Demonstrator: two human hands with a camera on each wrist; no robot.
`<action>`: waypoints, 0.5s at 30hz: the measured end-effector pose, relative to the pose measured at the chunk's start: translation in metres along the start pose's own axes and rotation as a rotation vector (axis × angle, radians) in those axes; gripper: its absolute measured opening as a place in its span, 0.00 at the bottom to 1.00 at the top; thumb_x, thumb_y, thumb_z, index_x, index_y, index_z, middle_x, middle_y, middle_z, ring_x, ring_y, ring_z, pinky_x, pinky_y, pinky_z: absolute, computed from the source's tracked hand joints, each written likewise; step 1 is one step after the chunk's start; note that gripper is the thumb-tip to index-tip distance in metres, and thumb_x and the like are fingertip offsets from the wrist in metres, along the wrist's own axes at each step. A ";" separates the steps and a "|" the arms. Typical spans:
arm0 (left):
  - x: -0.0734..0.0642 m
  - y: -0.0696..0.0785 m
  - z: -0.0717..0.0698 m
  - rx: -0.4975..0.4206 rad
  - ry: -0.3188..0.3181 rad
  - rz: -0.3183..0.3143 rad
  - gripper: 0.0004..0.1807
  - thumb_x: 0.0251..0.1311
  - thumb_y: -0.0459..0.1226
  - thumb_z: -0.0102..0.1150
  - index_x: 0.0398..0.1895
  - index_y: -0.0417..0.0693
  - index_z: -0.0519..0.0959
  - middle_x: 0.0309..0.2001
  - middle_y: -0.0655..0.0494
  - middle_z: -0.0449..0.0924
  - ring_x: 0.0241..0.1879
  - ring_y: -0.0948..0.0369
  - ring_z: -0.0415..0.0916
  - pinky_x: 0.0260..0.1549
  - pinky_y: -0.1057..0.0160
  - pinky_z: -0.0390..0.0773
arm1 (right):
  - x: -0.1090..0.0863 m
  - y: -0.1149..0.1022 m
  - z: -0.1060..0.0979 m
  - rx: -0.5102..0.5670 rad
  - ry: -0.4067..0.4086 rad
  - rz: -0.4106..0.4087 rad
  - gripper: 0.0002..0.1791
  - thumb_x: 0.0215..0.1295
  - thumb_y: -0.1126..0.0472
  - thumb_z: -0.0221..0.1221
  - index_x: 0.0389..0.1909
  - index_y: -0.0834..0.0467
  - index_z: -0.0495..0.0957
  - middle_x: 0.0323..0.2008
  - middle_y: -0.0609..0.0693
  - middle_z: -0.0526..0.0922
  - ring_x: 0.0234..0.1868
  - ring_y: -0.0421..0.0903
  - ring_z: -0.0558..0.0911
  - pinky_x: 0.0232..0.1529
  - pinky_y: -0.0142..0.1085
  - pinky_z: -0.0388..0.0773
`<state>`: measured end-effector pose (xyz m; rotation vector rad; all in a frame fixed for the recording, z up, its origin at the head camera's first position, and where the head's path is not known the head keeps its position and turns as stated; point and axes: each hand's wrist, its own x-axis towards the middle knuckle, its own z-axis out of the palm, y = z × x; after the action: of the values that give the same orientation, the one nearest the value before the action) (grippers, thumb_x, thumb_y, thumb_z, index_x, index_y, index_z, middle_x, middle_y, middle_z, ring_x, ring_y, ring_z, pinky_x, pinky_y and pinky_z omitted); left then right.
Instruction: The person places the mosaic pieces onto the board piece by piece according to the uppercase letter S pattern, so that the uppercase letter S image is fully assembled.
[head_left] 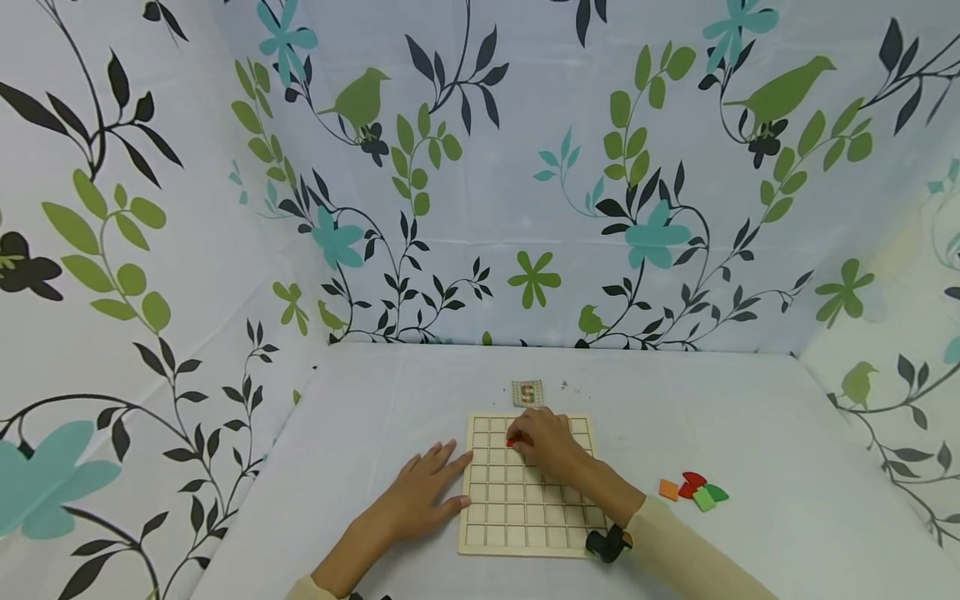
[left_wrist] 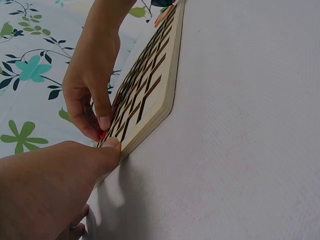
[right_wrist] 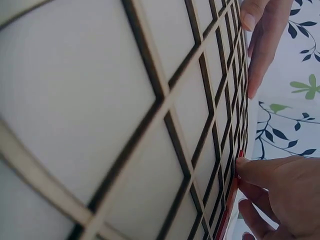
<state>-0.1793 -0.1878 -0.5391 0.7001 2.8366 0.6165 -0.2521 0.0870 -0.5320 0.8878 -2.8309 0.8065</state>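
Observation:
A pale wooden grid board (head_left: 487,535) lies flat on the white table. My right hand (head_left: 551,442) reaches over its upper part and pinches a small red piece (head_left: 511,443) between thumb and fingertips, right at the grid. In the right wrist view, more red (right_wrist: 231,194) shows in the cells beside those fingers. Fingers spread, my left hand (head_left: 423,492) rests at the board's left edge; its thumb (left_wrist: 111,145) touches the rim in the left wrist view. The right hand and forearm hide several of the cells.
Right of the board lie an orange square (head_left: 669,489), red curved-edged pieces (head_left: 694,479), a green curved-edged piece (head_left: 717,493) and a light green square (head_left: 704,499). Behind the board is a small patterned card (head_left: 527,392). A leaf-and-bird printed cloth (head_left: 450,283) stands behind the table.

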 end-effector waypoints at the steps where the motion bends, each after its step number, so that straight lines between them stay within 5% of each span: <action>1: 0.000 0.000 0.000 0.003 -0.002 0.001 0.39 0.76 0.60 0.53 0.83 0.57 0.62 0.83 0.42 0.54 0.82 0.39 0.51 0.76 0.29 0.52 | -0.001 0.000 -0.001 -0.005 -0.006 -0.007 0.06 0.70 0.62 0.69 0.46 0.52 0.87 0.43 0.46 0.84 0.48 0.49 0.78 0.46 0.51 0.71; 15: 0.001 -0.002 0.003 0.019 0.000 0.003 0.38 0.76 0.61 0.52 0.83 0.59 0.62 0.84 0.44 0.54 0.82 0.40 0.51 0.76 0.30 0.52 | -0.005 0.006 -0.004 -0.022 -0.009 -0.070 0.11 0.70 0.62 0.69 0.51 0.55 0.88 0.48 0.50 0.86 0.51 0.52 0.80 0.45 0.47 0.70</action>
<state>-0.1803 -0.1883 -0.5429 0.7078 2.8455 0.5912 -0.2515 0.0966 -0.5323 0.9836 -2.7929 0.7634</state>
